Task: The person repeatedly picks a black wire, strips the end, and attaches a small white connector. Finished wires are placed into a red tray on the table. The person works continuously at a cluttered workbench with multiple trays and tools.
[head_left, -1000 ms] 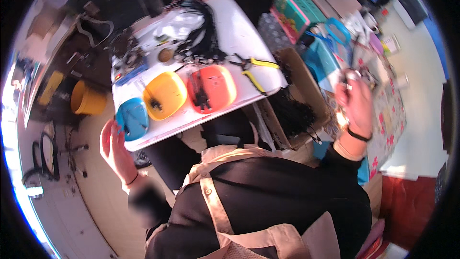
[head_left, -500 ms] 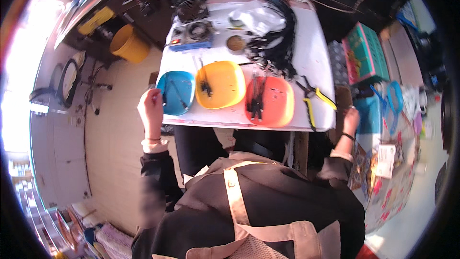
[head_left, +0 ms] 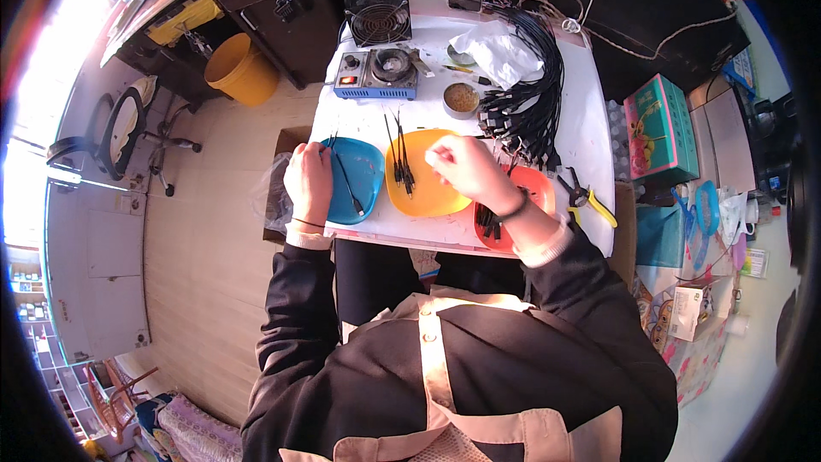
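My left hand (head_left: 308,178) is closed at the left rim of the blue tray (head_left: 369,154). Thin dark wire ends show by its fingertips, but what it grips is unclear. One short black cable (head_left: 349,178) lies in that tray. Over the right part of the yellow tray (head_left: 428,197) hovers my right hand (head_left: 469,167), fingers curled together, their contents hidden. Several short black cables (head_left: 402,158) lean in the yellow tray's left side. My right wrist partly covers the red tray (head_left: 537,184), which holds more black cables (head_left: 487,222).
Wire strippers (head_left: 599,204) with yellow handles lie at the table's right. Behind the trays are a blue solder pot (head_left: 376,77), a small fan (head_left: 380,24), a round tin (head_left: 461,99), a white plastic bag (head_left: 500,51) and a large bundle of black cables (head_left: 534,111).
My right hand has swung in from beyond the table's right edge to above the yellow tray. My left hand stays by the blue tray. The whole view has shifted slightly.
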Action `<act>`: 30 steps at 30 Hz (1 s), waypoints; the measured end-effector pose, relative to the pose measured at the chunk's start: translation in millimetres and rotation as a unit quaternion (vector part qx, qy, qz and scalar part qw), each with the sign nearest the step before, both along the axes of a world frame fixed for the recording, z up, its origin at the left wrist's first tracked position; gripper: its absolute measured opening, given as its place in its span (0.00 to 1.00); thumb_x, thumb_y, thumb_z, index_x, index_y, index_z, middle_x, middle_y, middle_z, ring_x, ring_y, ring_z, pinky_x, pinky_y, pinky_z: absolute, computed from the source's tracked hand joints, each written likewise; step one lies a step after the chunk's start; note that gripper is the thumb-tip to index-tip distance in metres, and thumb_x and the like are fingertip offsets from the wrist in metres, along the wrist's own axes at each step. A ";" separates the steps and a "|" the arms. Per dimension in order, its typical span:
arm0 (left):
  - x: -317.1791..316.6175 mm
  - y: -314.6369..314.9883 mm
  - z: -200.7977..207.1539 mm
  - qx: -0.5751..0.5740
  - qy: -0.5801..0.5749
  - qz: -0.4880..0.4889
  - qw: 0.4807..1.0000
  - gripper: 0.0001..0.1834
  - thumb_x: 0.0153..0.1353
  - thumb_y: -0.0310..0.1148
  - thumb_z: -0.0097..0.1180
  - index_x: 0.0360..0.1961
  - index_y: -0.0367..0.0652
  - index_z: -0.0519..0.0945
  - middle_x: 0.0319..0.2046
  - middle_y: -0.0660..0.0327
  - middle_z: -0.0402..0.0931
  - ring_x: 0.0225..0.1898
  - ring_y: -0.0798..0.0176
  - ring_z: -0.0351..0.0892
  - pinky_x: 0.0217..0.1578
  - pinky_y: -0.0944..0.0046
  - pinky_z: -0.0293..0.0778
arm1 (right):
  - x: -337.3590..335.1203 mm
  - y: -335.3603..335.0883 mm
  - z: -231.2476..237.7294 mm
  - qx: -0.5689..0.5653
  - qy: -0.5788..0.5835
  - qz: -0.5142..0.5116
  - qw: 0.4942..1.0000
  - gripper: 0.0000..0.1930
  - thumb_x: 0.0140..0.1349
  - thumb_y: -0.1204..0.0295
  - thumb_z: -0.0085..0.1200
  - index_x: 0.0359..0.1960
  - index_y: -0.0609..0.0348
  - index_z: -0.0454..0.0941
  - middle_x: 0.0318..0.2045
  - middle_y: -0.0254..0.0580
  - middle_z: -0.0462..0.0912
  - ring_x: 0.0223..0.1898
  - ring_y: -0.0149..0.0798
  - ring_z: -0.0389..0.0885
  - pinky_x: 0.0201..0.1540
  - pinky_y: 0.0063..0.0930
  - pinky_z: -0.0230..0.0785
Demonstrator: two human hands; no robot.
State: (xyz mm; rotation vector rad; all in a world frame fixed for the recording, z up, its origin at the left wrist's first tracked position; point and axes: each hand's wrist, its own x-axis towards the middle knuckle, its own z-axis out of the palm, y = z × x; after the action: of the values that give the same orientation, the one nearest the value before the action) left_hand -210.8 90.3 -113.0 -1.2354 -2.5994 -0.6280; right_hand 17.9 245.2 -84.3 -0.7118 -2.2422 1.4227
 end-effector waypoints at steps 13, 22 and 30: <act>21.4 -8.9 45.3 0.324 -0.023 -0.114 0.939 0.02 0.58 0.22 0.57 0.30 0.37 0.75 0.32 0.57 0.75 0.35 0.58 0.75 0.32 0.63 0.72 | -59.5 6.8 -31.7 0.082 -0.053 -0.048 0.994 0.11 0.60 0.70 0.57 0.24 0.65 0.79 0.15 0.39 0.80 0.16 0.30 0.79 0.21 0.25 0.69; 31.6 3.4 24.4 0.420 -0.300 -0.141 0.845 0.04 0.69 0.22 0.46 0.42 0.35 0.71 0.30 0.63 0.76 0.28 0.76 0.67 0.30 0.76 0.65 | -43.3 12.1 -24.9 0.181 0.040 -0.073 0.980 0.10 0.62 0.71 0.57 0.27 0.65 0.80 0.17 0.38 0.81 0.16 0.27 0.78 0.20 0.23 0.67; 8.2 33.8 -0.9 0.555 -0.372 -0.125 0.734 0.02 0.68 0.22 0.46 0.41 0.37 0.71 0.29 0.62 0.78 0.27 0.75 0.70 0.30 0.75 0.68 | -28.6 8.5 -3.1 0.094 0.149 -0.129 0.976 0.08 0.64 0.72 0.54 0.33 0.66 0.79 0.20 0.37 0.81 0.20 0.27 0.79 0.24 0.22 0.70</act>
State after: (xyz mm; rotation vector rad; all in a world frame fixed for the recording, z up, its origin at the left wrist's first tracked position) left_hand -202.6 124.1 -113.9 -0.9164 -1.6574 -2.6300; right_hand -10.6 253.7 -87.4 -0.6503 -1.9406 1.0962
